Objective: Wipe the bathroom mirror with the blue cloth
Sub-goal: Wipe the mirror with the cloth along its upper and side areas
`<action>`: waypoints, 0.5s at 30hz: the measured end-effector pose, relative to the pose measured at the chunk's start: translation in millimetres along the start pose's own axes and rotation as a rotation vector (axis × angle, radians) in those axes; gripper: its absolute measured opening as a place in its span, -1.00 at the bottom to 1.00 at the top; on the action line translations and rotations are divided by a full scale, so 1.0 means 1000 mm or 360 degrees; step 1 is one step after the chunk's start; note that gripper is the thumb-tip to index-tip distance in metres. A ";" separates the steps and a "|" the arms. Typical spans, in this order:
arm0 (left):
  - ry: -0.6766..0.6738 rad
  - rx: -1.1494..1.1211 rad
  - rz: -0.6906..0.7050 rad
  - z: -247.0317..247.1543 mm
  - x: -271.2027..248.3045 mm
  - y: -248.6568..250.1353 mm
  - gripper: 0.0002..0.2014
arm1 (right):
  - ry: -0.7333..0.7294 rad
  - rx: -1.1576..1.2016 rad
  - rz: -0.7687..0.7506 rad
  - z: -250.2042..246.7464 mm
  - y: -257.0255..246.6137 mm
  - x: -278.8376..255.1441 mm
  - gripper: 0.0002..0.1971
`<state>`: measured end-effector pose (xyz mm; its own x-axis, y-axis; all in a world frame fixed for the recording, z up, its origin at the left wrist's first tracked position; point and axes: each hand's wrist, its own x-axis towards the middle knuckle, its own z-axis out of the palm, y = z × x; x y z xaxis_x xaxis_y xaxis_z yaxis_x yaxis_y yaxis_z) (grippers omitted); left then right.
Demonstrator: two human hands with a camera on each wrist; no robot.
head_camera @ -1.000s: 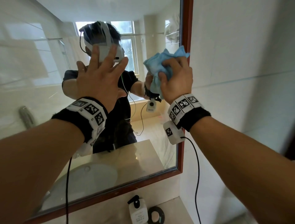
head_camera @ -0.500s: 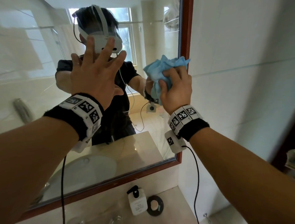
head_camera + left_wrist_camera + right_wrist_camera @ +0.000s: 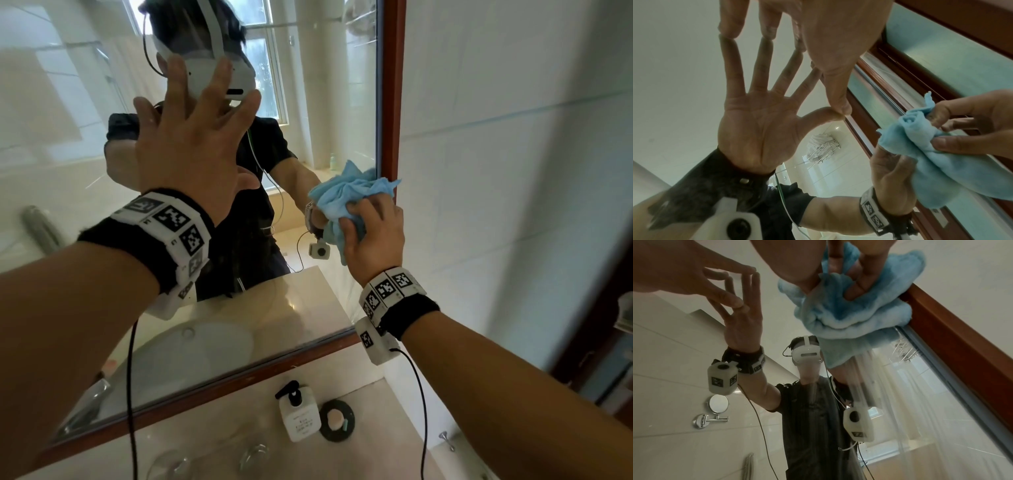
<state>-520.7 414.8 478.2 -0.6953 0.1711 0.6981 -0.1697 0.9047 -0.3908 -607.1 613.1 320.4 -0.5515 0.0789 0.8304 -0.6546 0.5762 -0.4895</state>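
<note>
fingers of the right hand [image 3: 373, 236] curl round a bunched blue cloth [image 3: 346, 195], pressing it to the wood-framed bathroom mirror [image 3: 390, 102] near its right edge. left hand [image 3: 191, 150], fingers spread straight, fingertips [image 3: 727, 29] touching the glass. white pump bottle [image 3: 299, 414] stands on the desk [image 3: 376, 404] below.

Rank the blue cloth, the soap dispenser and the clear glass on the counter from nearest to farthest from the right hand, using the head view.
1. Blue cloth: bunched in the right hand, against the mirror's right edge.
2. Soap dispenser: on the counter, below the hand.
3. Clear glass: lower on the counter, left of the dispenser.
</note>
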 end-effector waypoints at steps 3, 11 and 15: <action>0.0001 -0.0003 0.0003 0.001 -0.001 0.001 -0.02 | 0.0009 0.0023 0.0018 0.000 -0.002 0.002 -0.85; -0.0005 0.0013 0.0020 0.004 -0.005 0.003 -0.04 | 0.0096 0.0044 -0.0012 -0.006 -0.023 0.025 -0.89; -0.0012 0.0005 0.0024 0.004 -0.006 0.005 -0.02 | 0.0199 0.0104 -0.0039 -0.015 -0.046 0.066 -0.90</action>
<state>-520.4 416.6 469.3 -0.7031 0.1817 0.6874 -0.1614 0.9008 -0.4032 -605.6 603.8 402.0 -0.4690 0.1686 0.8670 -0.7014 0.5255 -0.4816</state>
